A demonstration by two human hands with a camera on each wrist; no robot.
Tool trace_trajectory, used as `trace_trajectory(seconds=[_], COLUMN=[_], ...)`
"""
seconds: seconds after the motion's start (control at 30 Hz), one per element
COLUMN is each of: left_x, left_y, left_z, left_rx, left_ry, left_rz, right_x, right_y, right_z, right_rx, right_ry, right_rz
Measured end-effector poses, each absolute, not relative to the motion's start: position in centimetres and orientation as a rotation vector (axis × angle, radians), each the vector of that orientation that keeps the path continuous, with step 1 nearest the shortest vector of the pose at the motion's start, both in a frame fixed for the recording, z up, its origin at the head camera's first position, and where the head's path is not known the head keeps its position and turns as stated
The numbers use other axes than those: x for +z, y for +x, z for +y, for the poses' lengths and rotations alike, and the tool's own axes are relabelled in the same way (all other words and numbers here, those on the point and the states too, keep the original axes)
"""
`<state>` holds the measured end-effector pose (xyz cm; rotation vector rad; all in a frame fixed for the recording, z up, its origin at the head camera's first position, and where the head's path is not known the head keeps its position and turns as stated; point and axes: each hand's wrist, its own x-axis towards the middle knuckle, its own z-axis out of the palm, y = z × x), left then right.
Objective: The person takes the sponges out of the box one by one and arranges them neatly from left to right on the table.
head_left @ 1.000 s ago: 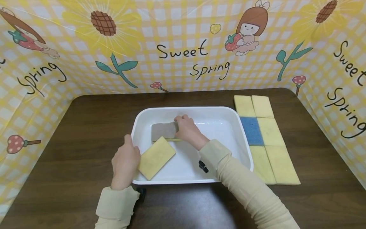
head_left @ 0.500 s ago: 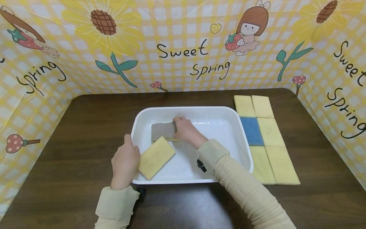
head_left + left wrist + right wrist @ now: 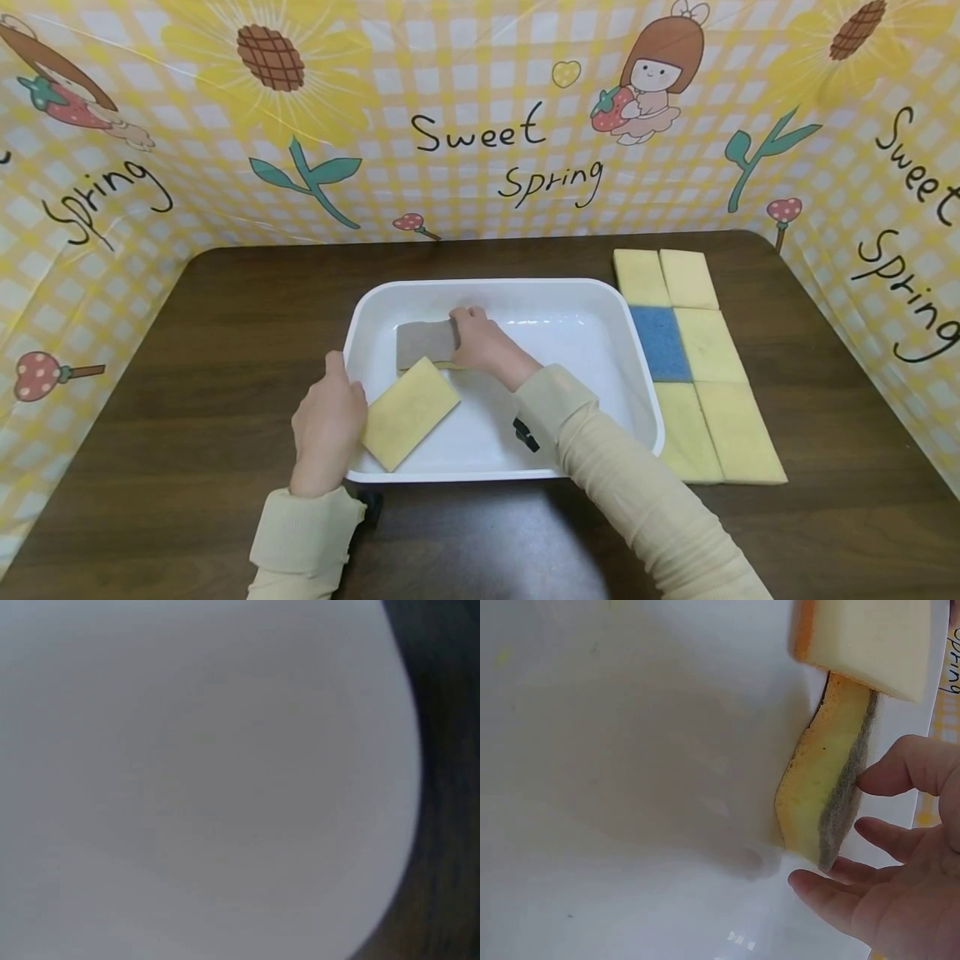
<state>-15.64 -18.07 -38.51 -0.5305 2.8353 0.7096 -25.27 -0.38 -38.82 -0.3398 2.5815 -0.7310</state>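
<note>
My left hand grips the white tray at its left side, thumb near the rim; the fingers below are hidden. A blurred white surface fills most of the left wrist view. Inside the tray lies a sponge with a grey scouring face upward and a yellow foam edge. At its right end is my right hand. Its fingertips touch the grey face and that end, spread rather than wrapped round, and the sponge looks bowed. A yellow sponge lies slanted at the tray's front left corner, beside my left hand.
Right of the tray, several yellow sponges lie edge to edge in two columns. One blue-faced piece sits among them. The dark wooden table is enclosed by a patterned yellow checked cloth at the back and sides.
My right hand has shifted slightly left and covers a little more of the grey sponge. The left hand, the tray and the yellow sponge look unmoved.
</note>
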Motion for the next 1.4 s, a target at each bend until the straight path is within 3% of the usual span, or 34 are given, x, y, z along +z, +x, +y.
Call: trace_trajectory(seconds=[1.4], left_x=[-38.6], left_y=[-15.5], left_z=[-18.0], left_rx=[0.713], left_ry=[-0.531], left_rz=[2.846], right_x=[-37.9], right_y=[-25.5], right_z=[1.0], right_rx=[-0.8], right_ry=[-0.416], right_rz=[2.585])
